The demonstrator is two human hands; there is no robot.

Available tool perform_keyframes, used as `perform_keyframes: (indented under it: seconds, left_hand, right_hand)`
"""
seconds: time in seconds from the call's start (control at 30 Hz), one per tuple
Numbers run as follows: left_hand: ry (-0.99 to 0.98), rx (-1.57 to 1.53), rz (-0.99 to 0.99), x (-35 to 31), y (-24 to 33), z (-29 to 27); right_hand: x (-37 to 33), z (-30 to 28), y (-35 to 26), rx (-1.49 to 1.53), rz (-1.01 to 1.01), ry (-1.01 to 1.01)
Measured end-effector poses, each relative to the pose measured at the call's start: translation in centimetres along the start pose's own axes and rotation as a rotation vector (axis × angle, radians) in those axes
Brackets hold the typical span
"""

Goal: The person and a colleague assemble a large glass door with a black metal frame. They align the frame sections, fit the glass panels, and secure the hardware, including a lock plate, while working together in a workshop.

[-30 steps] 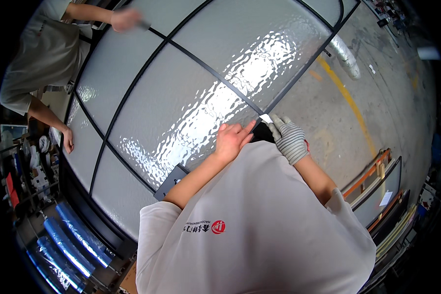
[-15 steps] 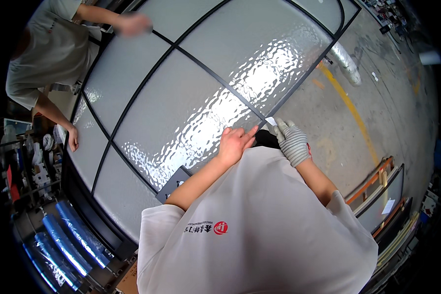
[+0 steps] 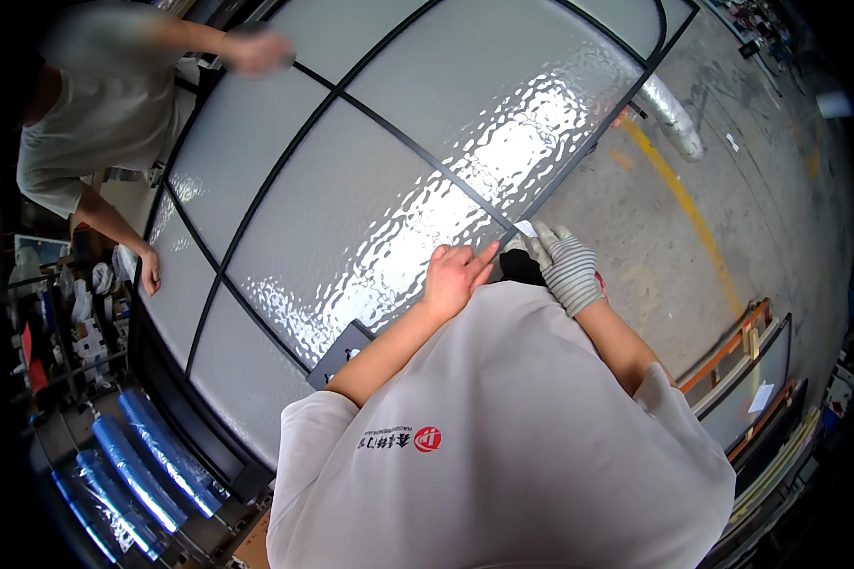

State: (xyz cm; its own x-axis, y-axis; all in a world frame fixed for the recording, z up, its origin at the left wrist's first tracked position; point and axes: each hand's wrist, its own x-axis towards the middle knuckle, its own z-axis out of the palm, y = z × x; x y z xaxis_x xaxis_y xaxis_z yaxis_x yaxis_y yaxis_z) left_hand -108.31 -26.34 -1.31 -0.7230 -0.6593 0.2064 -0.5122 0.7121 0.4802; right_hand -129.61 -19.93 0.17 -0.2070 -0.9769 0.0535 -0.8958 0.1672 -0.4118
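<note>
A large panel of rippled grey glass, crossed by black bars, spreads from the far side to the near left of the person. The bare left hand lies at its near right edge: the index finger is stretched out toward the dark edge strip, while the other fingers are loosely bent, with nothing seen in them. The right hand, in a grey striped glove, is just beyond that edge, to the right of the left hand. Its fingers are close together against a small white piece at the edge; I cannot tell whether they pinch it or only touch it. A black item sits between the two hands.

Near the left forearm, a dark plate lies on the panel. At the far left a co-worker rests one hand on the panel's left edge; the other hand is blurred
</note>
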Motion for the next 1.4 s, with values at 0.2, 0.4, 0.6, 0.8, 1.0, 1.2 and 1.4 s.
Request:
perform_keyframes:
  seconds: [0.2,0.4,0.6,0.8,1.0,1.2,1.4]
  left_hand:
    - [0.028,0.035,0.134,1.1,0.4,-0.1]
    - [-0.041,0.037,0.098,3.2,1.1,1.0]
    - [-0.028,0.033,0.112,3.8,0.8,1.7]
    - [0.002,0.005,0.109,1.4,0.1,1.5]
    - [-0.109,0.041,0.119,3.1,0.8,0.9]
    - [-0.065,0.052,0.16,4.6,0.4,2.7]
    - [0.069,-0.221,0.109,3.2,-0.4,3.4]
  right_hand:
    - [0.1,-0.5,0.2,0.05,0.027,-0.034]
    - [-0.2,-0.5,1.2,0.099,0.009,0.052]
    - [-0.8,-0.6,1.8,0.248,0.066,0.079]
    - [-0.8,0.3,2.2,0.284,0.025,0.075]
    - [-0.1,0.2,2.3,0.365,0.006,0.079]
    - [1.5,-0.7,3.1,0.452,0.011,0.123]
    - [2.5,1.5,4.3,0.687,0.078,0.178]
